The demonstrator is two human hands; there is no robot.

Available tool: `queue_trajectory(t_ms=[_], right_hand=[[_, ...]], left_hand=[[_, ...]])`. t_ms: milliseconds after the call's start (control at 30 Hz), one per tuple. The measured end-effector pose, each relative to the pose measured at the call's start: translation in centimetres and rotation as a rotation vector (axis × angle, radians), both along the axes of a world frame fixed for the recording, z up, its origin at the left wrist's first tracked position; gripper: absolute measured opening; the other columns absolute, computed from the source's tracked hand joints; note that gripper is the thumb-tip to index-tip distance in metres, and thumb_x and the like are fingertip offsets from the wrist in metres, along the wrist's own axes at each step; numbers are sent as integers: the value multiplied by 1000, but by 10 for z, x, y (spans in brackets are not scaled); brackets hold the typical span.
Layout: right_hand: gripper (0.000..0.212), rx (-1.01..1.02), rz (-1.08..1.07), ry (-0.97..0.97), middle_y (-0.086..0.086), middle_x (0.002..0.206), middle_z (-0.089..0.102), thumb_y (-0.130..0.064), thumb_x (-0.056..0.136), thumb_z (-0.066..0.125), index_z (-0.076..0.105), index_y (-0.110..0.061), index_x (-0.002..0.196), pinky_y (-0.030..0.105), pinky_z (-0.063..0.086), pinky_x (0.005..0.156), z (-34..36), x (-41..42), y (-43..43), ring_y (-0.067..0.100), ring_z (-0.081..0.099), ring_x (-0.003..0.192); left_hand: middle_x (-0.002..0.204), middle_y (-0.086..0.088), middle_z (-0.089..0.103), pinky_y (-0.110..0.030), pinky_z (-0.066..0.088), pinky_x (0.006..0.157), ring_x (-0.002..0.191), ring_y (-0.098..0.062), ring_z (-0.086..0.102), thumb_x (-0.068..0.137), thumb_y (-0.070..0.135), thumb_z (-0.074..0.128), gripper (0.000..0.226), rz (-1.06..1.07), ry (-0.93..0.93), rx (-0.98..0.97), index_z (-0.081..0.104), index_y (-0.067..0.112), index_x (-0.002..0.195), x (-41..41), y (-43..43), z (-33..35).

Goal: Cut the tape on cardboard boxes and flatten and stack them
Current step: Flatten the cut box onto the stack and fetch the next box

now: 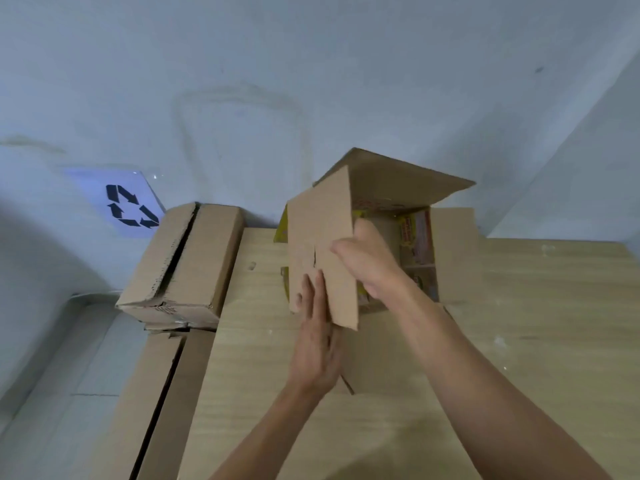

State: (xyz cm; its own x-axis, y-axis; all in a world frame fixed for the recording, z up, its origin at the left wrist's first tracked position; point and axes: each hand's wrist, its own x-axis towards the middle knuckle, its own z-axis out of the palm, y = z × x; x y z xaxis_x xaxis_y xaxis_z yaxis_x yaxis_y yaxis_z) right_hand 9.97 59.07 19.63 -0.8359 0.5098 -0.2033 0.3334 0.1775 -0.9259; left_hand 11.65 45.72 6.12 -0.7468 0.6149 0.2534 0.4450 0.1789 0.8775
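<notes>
Forearms: two, entering from the bottom edge. Hands: two, both on the same flap.

Left hand [317,341]: fingers straight and together, laid flat against the near face of the flap [320,237] at its lower edge, not curled round anything.

Right hand [367,261]: just above and right of the left, fingers curled over the flap's right edge, gripping it.

Box [417,244]: one, open, standing on the table [536,323] directly beyond the hands. Flaps counted: four. The held one stands up on the left, one lies flat toward the person, one is spread right, one is raised at the back. Yellow and red print shows inside.

Stack [187,261]: flattened cardboard, left of the box and just beside the table's left edge; number of pieces probably two or more, edges too blurred to count. Long sheets [162,393] lie below it, nearer the camera.

Sign [131,206]: one, with a black recycling mark, on the wall behind the stack.
</notes>
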Motion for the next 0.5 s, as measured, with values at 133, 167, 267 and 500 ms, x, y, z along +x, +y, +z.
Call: queue_trajectory(t_ms=[133,167,267,500], right_hand=[[39,-332,-28,58,13,115,71,0,85,71,59,-4,123,45,57,91,-19,20,29,29,70,105],[48,-399,-23,84,15,115,72,-1,81,75,57,-1,126,42,58,87,-23,28,34,29,71,104],[42,-485,-16,192,16,111,74,5,74,73,67,-1,116,37,59,85,-37,52,39,28,72,100],[53,-537,9,189,17,102,75,-16,43,94,81,-8,94,29,58,79,-90,110,62,25,73,94]], left_hand=[[169,10,14,-32,17,125,156,-12,13,99,45,32,69,64,-27,102,19,21,162,-14,-28,0],[167,10,21,-23,19,122,153,-7,19,99,47,33,67,170,-89,142,24,21,160,-21,-32,3],[161,10,31,-10,23,112,145,5,29,101,58,31,66,469,-291,190,30,23,156,-55,-37,19],[129,-2,69,-44,33,114,118,-19,63,103,65,26,64,439,-893,246,56,19,135,-129,-36,48]])
